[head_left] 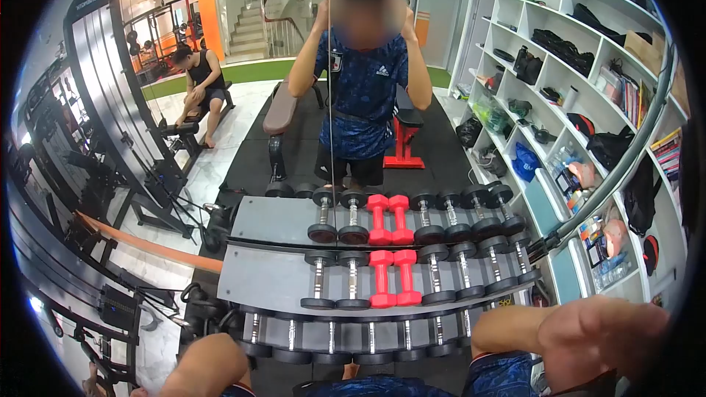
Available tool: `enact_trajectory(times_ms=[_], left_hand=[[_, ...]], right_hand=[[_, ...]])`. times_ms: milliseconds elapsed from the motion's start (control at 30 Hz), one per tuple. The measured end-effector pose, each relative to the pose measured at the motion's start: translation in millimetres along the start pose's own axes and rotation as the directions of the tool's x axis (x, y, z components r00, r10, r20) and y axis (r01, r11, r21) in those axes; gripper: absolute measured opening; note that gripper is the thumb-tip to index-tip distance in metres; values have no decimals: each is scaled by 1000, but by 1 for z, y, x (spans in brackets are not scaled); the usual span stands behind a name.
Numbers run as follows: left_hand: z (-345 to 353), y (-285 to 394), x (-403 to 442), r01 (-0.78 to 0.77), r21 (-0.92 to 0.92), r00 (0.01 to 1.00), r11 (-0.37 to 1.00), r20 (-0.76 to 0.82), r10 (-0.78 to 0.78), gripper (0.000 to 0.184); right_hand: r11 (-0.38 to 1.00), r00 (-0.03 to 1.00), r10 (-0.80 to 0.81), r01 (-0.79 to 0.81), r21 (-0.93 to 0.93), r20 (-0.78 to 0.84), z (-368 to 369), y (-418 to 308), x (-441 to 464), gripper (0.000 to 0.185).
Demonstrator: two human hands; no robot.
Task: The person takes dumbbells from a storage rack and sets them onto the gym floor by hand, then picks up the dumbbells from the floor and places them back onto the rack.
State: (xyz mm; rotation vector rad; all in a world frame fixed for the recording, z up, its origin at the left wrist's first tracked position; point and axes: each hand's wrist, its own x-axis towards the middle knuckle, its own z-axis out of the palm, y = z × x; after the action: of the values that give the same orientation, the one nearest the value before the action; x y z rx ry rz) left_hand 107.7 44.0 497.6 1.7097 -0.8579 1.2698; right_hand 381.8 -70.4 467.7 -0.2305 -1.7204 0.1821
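Both of my arms are raised and bent. A blurred part of my right hand (pixel 607 331) shows large at the lower right, close to the camera; its fingers cannot be made out. Of my left arm (pixel 209 364), only the bent elbow and forearm show directly at the lower left. The mirror reflects my left hand (pixel 323 13) at the side of my head, its fingers unclear. Before me stands a dumbbell rack (pixel 257 272). Two red dumbbells (pixel 395 278) lie among several black-and-chrome dumbbells (pixel 318 279) on its top shelf, with more below. Neither hand touches them.
Behind the rack, the mirror doubles the dumbbells and shows a padded bench (pixel 279 114). White shelves (pixel 507 66) with bags, books and bottles line the right. Cable machines (pixel 110 88) stand at left, where another person (pixel 202 81) sits on a bench.
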Motion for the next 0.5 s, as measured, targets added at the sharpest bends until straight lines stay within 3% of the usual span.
enact_trajectory(times_ms=[67,133,167,200,233,267,300,367,400,433,467,500], left_hand=[[-1,10,-14,-15,-150,998,989,-58,6,37],[6,11,-43,-59,-92,968,994,-247,35,38],[8,-3,-68,21,156,917,987,-397,43,35],[11,-18,-93,172,358,842,918,-537,51,50],[-3,-36,-103,357,443,839,822,-540,-73,57],[-11,-59,-118,464,473,783,749,-615,-96,59],[-19,-80,-141,577,342,650,741,-741,-165,55],[-36,-117,-201,768,160,447,620,-827,-340,32],[-42,-131,-235,883,63,287,466,-857,-428,26],[-45,-148,-273,917,-55,156,395,-862,-483,25],[-47,-163,-314,934,-173,20,314,-849,-528,24],[-50,-178,-364,977,-151,-48,149,-841,-539,25]], right_hand=[[1000,1000,10,-10,25,-29,-4,15,-12,48],[999,998,32,-30,38,-47,-9,48,-25,47],[998,997,45,-42,45,-55,-11,65,-32,49],[990,988,142,-143,-17,-55,-13,82,-39,52],[967,970,238,-242,-79,-55,-14,99,-46,57],[899,862,438,-427,98,-255,2,122,-59,32],[830,815,551,-557,17,-181,-3,153,-85,28],[525,492,846,-836,158,-206,8,210,-152,23],[397,369,912,-905,156,-181,13,237,-199,24],[262,239,958,-954,147,-156,19,262,-250,27],[203,193,966,-978,42,-172,27,285,-302,32],[145,155,969,-987,-64,-192,37,304,-345,38]])
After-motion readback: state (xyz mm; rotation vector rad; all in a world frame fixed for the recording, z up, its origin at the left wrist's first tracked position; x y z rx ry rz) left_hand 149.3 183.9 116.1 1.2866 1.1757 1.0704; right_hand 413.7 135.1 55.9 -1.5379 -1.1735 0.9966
